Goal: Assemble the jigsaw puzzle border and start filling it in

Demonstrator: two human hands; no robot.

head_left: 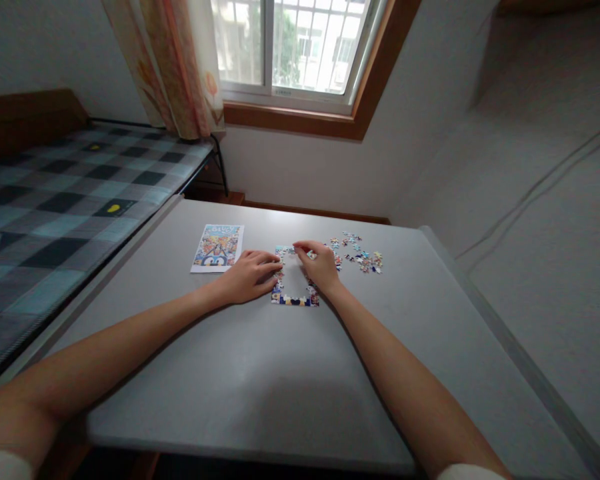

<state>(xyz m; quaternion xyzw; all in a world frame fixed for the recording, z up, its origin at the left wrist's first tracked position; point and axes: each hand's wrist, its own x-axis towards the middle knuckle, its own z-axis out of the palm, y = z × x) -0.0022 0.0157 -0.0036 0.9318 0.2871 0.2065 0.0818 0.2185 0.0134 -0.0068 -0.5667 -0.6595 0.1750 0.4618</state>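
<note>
A partly joined jigsaw puzzle (295, 301) lies on the pale table, its border forming a rectangle around a bare middle. My left hand (251, 275) rests palm down beside it, with outstretched fingers touching its left edge. At the top edge, my right hand (321, 265) pinches what looks like a small puzzle piece between thumb and forefinger. That piece is mostly hidden by the fingertips. The same hand covers part of the puzzle's right side. Loose puzzle pieces (371, 262) are scattered just beyond my right hand.
A printed picture sheet (217, 248) lies flat on the table (220, 380), left of the puzzle. Along the left stands a bed (145, 160) with a checked cover. A curtain (175, 67) hangs by the window, and a wall (530, 180) borders the right.
</note>
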